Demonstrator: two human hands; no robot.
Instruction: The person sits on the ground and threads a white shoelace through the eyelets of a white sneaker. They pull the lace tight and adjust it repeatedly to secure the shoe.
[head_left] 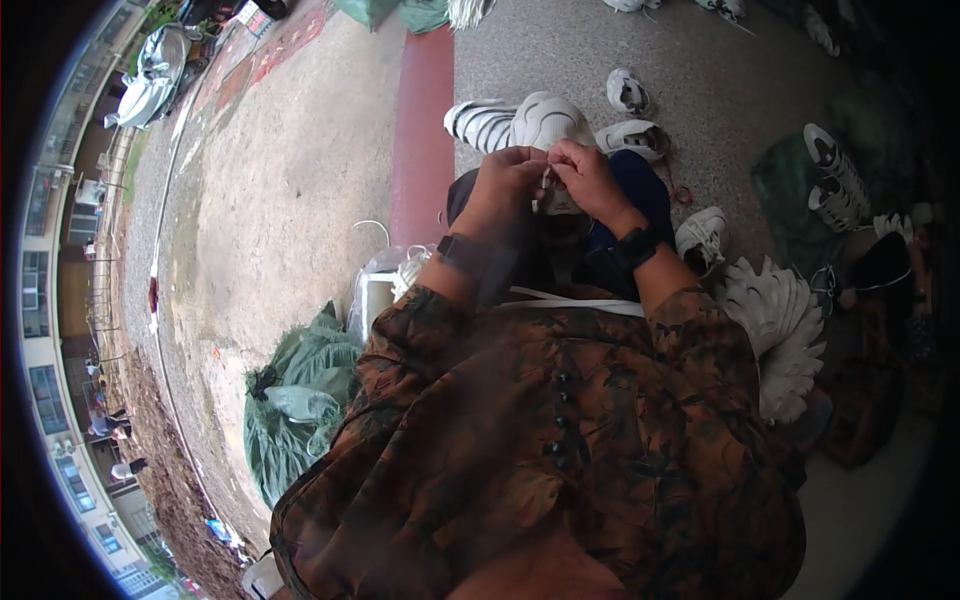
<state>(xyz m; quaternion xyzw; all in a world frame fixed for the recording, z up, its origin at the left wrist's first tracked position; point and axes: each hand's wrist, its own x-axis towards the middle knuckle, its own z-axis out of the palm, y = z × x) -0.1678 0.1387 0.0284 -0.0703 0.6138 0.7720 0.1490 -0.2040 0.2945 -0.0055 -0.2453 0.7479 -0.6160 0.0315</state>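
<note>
Outdoors, a wide concrete yard (290, 180) spreads ahead with a red painted strip (425, 120) running away from the person, who sits with a dark cloth over the lap. Green sacks (300, 400) slump at the yard's left near edge; another green sack (790, 200) lies at the right with white shoes on it. A fanned stack of white soles (775, 325) sits just beside the right elbow, and a striped bundle of soles (520, 122) lies just beyond the hands. Loose white shoes (628, 92) dot the ground farther out.

Both hands meet over the lap, at the middle of the view. The left hand (505, 185) is curled shut, pinching a small white shoe part (555, 195) from its left; the right hand (590, 175) closes on the same piece from its right, fingertips nearly touching the left's. The piece lies between them, equally near both, its long axis too hidden to tell. Open ground for moving lies left of the strip; the right side is crowded
</note>
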